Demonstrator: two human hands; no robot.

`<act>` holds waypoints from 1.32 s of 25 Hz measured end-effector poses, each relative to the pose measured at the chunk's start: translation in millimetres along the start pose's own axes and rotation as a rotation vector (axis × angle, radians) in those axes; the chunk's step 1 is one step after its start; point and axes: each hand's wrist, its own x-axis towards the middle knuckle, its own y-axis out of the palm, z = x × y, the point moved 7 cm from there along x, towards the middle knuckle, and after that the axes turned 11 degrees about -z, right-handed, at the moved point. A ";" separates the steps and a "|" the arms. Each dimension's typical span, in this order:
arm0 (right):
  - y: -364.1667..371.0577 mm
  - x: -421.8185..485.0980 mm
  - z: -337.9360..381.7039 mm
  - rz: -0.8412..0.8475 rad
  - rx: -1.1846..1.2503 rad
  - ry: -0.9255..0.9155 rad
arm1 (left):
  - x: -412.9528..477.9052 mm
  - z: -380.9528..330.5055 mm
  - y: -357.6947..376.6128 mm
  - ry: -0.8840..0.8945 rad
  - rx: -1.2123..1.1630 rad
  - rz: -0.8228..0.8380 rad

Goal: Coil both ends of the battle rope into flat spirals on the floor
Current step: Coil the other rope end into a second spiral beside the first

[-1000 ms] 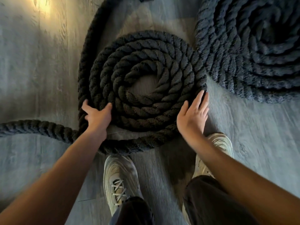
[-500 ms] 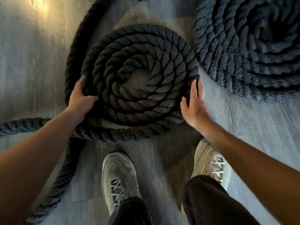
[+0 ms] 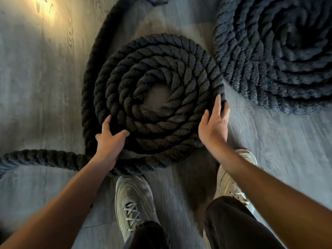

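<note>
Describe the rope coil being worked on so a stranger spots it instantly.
On the grey wood floor lie two dark rope coils. Take the nearer coil, between the left hand and right hand. Unlike the tighter upper-right coil, its centre shows floor.

Dark battle rope spiral (image 3: 179,69) lies flat on the grey wood-look floor (image 3: 36,96), with a small gap at its centre. Left hand (image 3: 109,141) curls over the lower-left turns. Right hand (image 3: 212,126) lies straight-fingered against the right edge. Loose rope length (image 3: 45,157) runs off left. Second coil (image 3: 269,69) sits just beside, upper right. Left sneaker (image 3: 133,194) and right sneaker (image 3: 228,184) stand near the spiral's near edge.
</note>
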 end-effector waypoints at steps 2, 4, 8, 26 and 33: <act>0.2 -25.3 -4.3 0.009 0.068 0.029 | 3.0 -5.0 -4.5 0.040 0.149 -0.052; -4.3 -27.1 -4.7 0.023 0.085 0.048 | 5.1 -32.9 -11.3 0.336 0.394 -0.205; -14.6 -28.2 1.1 0.078 0.039 0.034 | 8.8 -112.1 7.0 0.928 0.563 -0.153; -11.8 11.5 -15.5 0.210 -0.015 -0.124 | 43.6 -149.9 89.8 0.348 0.782 0.133; -20.1 45.8 -14.4 0.227 -0.008 -0.194 | 24.4 -125.2 79.8 0.539 1.069 0.046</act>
